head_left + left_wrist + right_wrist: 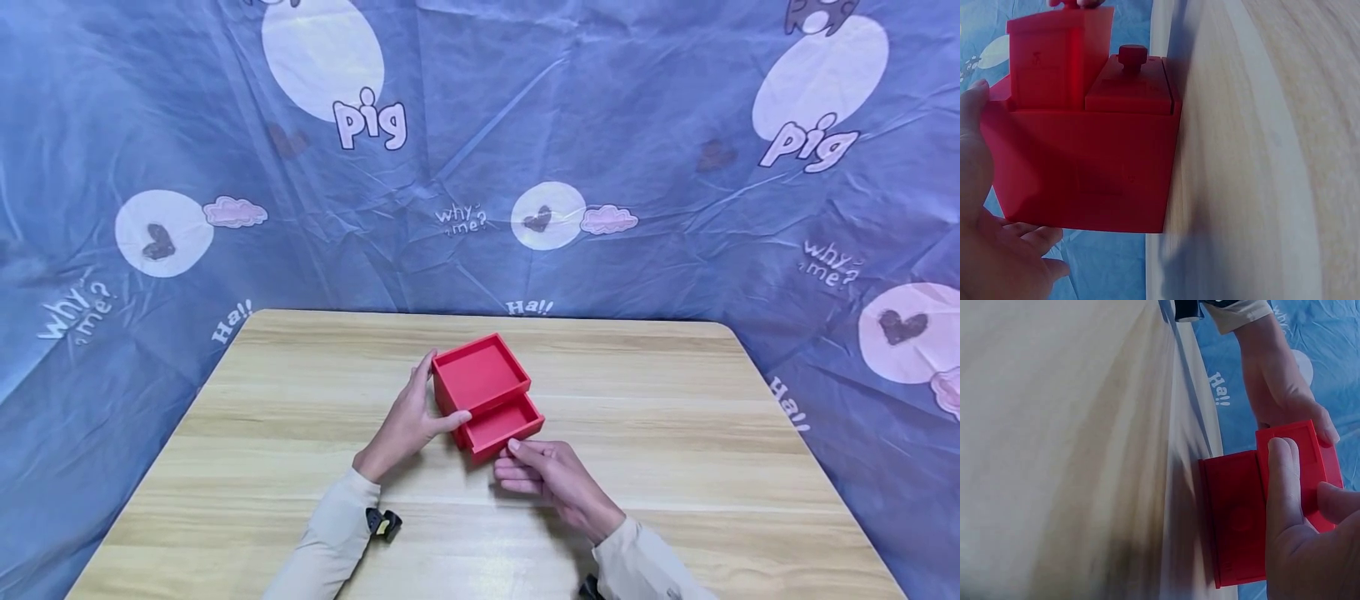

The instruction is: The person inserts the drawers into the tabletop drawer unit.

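Observation:
A small red drawer box point(480, 375) with a shallow tray-like top stands on the table. Its upper drawer point(504, 423) is pulled part way out, and nothing lies inside it. The lower drawer point(1129, 87), with a round knob point(1132, 55), sits pushed in. My left hand point(408, 421) grips the box from the left, thumb at the front edge and fingers toward the back. With my right hand point(558, 479) I pinch the upper drawer's knob at its front; the fingers mostly hide that knob. In the right wrist view, fingers point(1285, 481) overlap the drawer front.
A light wood-grain table point(262, 417) extends around the box on all sides. Behind it hangs a blue printed cloth point(465, 125), which also closes in the left and right sides. A black strap device point(384, 523) sits on the left sleeve.

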A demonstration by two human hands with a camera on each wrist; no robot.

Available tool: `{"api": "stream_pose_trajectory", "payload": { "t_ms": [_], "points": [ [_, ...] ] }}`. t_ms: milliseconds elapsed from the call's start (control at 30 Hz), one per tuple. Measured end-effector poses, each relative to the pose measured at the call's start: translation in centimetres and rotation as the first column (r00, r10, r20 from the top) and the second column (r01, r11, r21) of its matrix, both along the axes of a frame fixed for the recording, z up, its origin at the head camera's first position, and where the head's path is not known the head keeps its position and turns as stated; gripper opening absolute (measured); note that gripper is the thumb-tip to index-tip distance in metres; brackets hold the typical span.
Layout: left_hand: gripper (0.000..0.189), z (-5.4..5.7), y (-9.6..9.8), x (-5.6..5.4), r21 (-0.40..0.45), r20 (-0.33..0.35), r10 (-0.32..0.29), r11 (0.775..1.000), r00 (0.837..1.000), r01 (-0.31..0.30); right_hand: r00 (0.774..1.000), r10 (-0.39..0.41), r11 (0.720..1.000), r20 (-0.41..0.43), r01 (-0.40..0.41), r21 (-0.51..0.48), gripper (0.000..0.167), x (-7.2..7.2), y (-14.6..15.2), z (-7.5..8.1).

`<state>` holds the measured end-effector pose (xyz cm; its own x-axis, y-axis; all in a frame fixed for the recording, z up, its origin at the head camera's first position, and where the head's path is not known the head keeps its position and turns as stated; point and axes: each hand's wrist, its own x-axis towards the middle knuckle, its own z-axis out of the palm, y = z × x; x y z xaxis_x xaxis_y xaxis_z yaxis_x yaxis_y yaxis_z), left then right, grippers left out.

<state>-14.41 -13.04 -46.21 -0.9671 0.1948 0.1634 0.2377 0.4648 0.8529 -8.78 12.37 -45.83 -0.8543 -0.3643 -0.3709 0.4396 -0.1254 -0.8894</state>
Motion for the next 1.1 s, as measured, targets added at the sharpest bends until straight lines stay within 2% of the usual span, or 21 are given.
{"api": "stream_pose_trajectory", "payload": {
  "t_ms": [367,633,1100],
  "points": [
    [0.112,-0.1,0.0,-0.1,-0.005,-0.022,-0.003,1.0,1.0,0.002,1.0,0.002,1.0,-0.005,-0.002,-0.001,0.042,-2.0,-0.8,-0.1],
    [0.112,0.0,0.0,-0.1,-0.008,-0.013,-0.007,1.0,1.0,0.007,1.0,-0.015,1.0,0.004,0.015,-0.002,0.039,-3.2,-1.5,0.1],
    [0.11,0.0,-0.1,-0.1,-0.004,-0.006,-0.005,1.0,1.0,0.005,1.0,-0.029,0.999,-0.009,0.029,-0.014,0.04,-3.9,-2.3,-0.3]
  ]
}}
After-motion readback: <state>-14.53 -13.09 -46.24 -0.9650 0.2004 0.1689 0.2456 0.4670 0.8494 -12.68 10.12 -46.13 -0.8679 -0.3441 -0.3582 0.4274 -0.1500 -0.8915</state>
